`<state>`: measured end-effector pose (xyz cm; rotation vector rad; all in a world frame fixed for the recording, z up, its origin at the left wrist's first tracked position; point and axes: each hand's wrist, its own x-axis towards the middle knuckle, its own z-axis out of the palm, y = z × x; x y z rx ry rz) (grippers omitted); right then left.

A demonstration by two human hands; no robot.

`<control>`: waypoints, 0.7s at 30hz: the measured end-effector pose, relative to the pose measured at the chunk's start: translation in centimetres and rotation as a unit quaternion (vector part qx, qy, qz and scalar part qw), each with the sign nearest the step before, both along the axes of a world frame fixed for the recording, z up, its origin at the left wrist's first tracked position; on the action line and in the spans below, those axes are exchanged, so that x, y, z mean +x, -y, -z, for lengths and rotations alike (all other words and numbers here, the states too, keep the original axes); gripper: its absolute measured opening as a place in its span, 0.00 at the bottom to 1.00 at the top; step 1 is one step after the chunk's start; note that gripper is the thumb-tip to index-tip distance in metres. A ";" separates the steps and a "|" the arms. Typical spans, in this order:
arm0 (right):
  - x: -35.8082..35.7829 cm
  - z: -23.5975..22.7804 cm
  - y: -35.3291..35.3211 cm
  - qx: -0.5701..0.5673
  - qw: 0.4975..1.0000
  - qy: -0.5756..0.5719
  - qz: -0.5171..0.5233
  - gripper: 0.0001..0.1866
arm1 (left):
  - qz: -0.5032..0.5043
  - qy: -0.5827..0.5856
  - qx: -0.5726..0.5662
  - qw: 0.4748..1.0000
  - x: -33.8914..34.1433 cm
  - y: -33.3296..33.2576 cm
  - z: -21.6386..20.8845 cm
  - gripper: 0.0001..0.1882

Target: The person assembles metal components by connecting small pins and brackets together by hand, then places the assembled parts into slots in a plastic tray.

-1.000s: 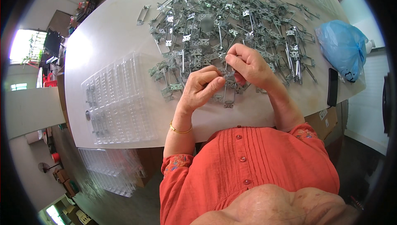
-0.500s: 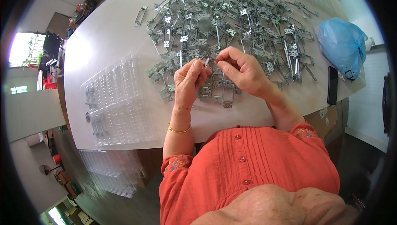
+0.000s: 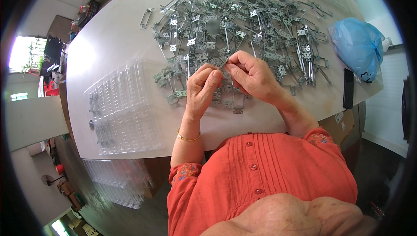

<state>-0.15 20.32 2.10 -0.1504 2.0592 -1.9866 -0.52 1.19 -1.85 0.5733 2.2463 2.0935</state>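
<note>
My left hand is closed in a pinch, thumb uppermost, a gold bangle on its wrist. Small pale metal showed between its fingertips a moment ago; the fingers now cover it. Close against it, my right hand pinches with thumb and forefinger, and what lies between them is too small to make out. The fingertips of both hands nearly meet over the near edge of a large heap of silvery metal brackets with long thin rods. One bracket lies just below the hands.
Clear plastic trays lie on the white table at left, with a few metal pieces in them. More trays are stacked below the table edge. At right are a blue plastic bag and a black phone.
My left hand has turned inward and its fingers have closed over the small pale metal piece. My right fingertips have come up against the left ones.
</note>
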 end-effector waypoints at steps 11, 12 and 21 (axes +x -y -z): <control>-1.0 0.9 -0.9 0.070 0.968 -0.237 0.038 0.02 | -0.002 0.128 0.058 0.990 0.2 0.2 -0.1 0.19; -1.1 1.0 -0.8 0.075 0.946 -0.314 0.031 0.03 | -0.002 0.129 0.058 0.990 0.2 0.2 0.1 0.19; -0.6 1.6 0.0 -0.058 0.977 -0.203 0.023 0.04 | 0.061 0.221 0.199 0.953 -0.1 0.6 0.5 0.16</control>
